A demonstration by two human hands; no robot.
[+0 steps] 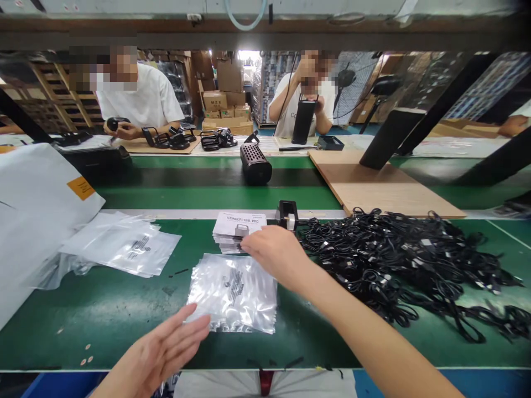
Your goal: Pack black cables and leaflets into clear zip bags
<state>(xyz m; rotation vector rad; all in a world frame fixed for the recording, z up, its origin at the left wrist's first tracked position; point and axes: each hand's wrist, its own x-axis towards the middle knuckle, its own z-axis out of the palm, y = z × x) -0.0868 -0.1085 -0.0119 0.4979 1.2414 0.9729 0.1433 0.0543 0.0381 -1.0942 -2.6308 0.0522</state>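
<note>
My left hand (166, 345) lies flat and open, its fingertips touching the near left corner of a small stack of clear plastic bags (236, 290) on the green mat. My right hand (276, 251) reaches forward over that stack to a pile of white booklets (236, 226) printed "Thunder Trail Pro". Its fingers curl down onto the booklets' near edge; whether they pinch one I cannot make out. A small black tape dispenser (287, 214) stands just right of the booklets.
A large heap of black cables (394, 260) covers the mat on the right. More clear bags (128, 246) and big white bags (33, 204) lie left. Beyond, a black speaker (255, 163), a wooden board (373, 188), and two people at work across the belt.
</note>
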